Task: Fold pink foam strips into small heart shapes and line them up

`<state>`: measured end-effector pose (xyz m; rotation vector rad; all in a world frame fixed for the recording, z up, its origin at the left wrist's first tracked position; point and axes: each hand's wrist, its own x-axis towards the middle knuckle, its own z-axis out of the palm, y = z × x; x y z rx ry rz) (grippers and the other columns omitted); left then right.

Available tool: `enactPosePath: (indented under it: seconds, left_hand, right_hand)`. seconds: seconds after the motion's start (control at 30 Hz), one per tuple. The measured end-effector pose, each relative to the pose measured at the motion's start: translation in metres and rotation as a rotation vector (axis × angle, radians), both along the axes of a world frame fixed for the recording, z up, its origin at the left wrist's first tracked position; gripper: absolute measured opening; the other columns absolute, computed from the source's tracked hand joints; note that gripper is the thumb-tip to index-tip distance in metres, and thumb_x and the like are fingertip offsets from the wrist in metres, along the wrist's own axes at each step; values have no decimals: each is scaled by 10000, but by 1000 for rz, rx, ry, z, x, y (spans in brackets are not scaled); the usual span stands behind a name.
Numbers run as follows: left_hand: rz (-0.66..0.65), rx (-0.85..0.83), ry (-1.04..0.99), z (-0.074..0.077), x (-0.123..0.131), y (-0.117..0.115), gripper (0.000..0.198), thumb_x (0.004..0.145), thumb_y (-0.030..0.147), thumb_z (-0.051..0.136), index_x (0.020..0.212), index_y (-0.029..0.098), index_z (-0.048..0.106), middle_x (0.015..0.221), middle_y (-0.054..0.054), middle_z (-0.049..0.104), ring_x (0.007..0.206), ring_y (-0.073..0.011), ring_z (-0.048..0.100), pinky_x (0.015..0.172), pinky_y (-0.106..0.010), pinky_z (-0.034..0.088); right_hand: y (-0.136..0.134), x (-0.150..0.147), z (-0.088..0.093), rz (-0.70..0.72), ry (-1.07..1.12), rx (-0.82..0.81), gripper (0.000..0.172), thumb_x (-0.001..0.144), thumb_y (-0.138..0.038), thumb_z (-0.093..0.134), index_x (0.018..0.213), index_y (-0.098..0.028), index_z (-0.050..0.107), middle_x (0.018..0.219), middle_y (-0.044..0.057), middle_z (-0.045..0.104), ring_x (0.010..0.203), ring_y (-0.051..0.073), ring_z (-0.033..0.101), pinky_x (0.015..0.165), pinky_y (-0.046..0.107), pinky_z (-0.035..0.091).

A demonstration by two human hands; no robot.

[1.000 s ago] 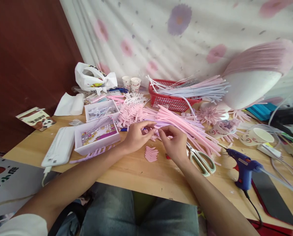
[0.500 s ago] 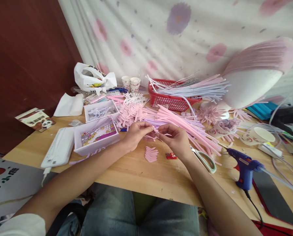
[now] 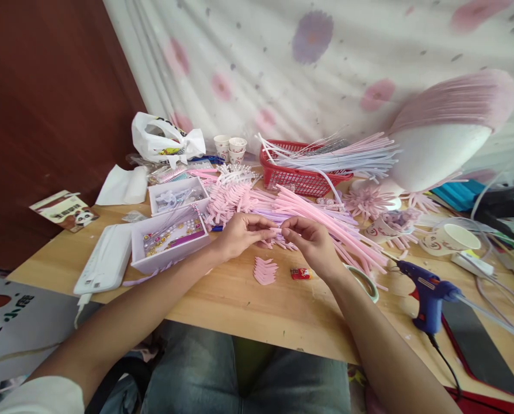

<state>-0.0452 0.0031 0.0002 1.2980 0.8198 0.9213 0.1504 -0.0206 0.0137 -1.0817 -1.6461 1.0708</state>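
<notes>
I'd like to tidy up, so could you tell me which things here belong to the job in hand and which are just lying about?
In hand: left hand and right hand, both pinching a pink strip; pink stems beneath; cut pink pieces.
Lying about: scissors, glue gun, red basket, bead box, paper cups, bag.

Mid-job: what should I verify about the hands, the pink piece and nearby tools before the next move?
1. Grip: ok, left hand and right hand both pinch the pink piece at their fingertips.
2. Piece off the table: ok, held up in front of the pink strip pile.
3. Cut pink stack: ok, lies untouched on the table below the hands.
4. Scissors: cannot tell, mostly hidden by the right wrist.
5. Glue gun: ok, lies apart, to the right.
</notes>
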Motion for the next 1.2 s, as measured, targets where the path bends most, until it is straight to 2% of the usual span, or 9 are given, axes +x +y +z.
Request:
enactPosePath:
  seconds: [0.13,0.3,0.6,0.8,1.2]
  left_hand:
    - [-5,30,27,0,0,-1,358,673,422,850,868,138,752,731,-30,727,650,-143,698,595,-250,605]
    - [-30,-10,0,4,-1,-4,319,689,397,837,842,138,733,719,-27,705,670,-144,691,580,-236,593]
    - [-107,-47,-53,3,-2,-2,311,721,407,814,817,133,703,664,-2,639,576,-93,606,517,-209,570]
    - [-158,-38,-40,3,-2,-2,373,716,454,811,875,131,710,675,-10,627,578,-95,588,510,-208,559]
    - [-205,-76,5,9,-5,-1,392,677,458,830,817,120,688,689,-14,646,565,-84,572,532,-216,528]
  right_hand:
    - [-1,-2,0,41,5,-21,254,860,-415,673,821,-166,648,703,0,590,630,120,482,591,261,408]
    - [-2,-1,3,59,15,-38,260,851,-421,690,812,-166,664,689,-7,592,614,116,475,605,264,396]
    - [-1,1,-1,144,3,-8,253,912,-418,623,834,-178,610,757,2,583,699,132,508,674,274,421]
    - [-2,0,2,183,35,-38,246,910,-421,625,847,-185,598,767,2,603,710,139,531,700,281,432]
    - [-1,4,-1,225,82,-87,216,895,-381,667,840,-174,635,763,-6,590,717,126,515,732,276,416]
